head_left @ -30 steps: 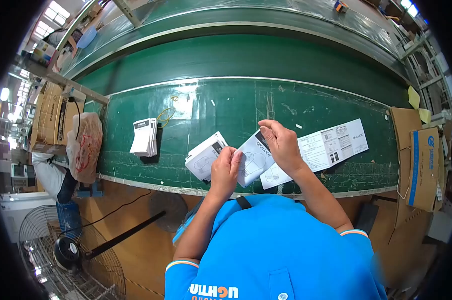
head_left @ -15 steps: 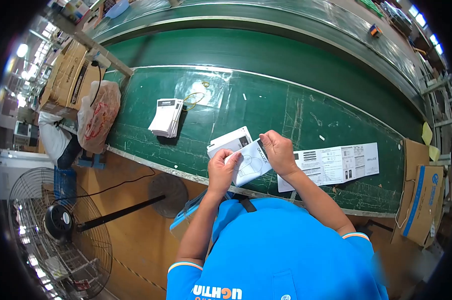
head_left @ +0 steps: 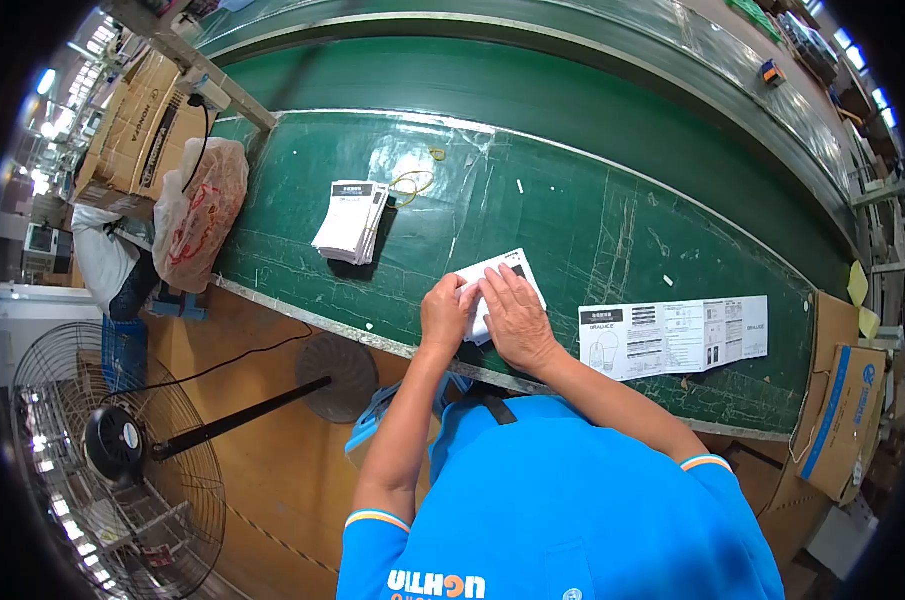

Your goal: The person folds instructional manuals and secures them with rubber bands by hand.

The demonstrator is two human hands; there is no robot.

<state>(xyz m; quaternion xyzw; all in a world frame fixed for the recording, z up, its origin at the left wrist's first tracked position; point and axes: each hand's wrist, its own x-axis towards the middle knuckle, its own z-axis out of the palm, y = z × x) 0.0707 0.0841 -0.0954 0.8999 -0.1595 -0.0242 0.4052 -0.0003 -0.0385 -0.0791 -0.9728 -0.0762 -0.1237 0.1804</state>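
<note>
Near the bench's front edge, my right hand (head_left: pixel 516 318) lies flat with fingers stretched over a small pile of folded white leaflets (head_left: pixel 521 268). At the pile's left side is my left hand (head_left: pixel 447 315), its fingers bent and touching the paper; what they grip, if anything, is hidden. An unfolded printed leaflet (head_left: pixel 673 338) lies flat to the right. Up and to the left stands a stack of folded leaflets (head_left: pixel 350 222), with a yellow rubber band (head_left: pixel 413 186) beside it.
The green bench (head_left: pixel 533 210) has a raised strip behind it. A plastic bag (head_left: pixel 201 215) and a cardboard box (head_left: pixel 138 145) are at the left, above a standing fan (head_left: pixel 118 445). Another carton (head_left: pixel 843 420) leans at the right end.
The leaflet held up between both hands is now down on the pile. My right hand has moved left and down, from pinching its corner to lying flat. The camera view has shifted slightly.
</note>
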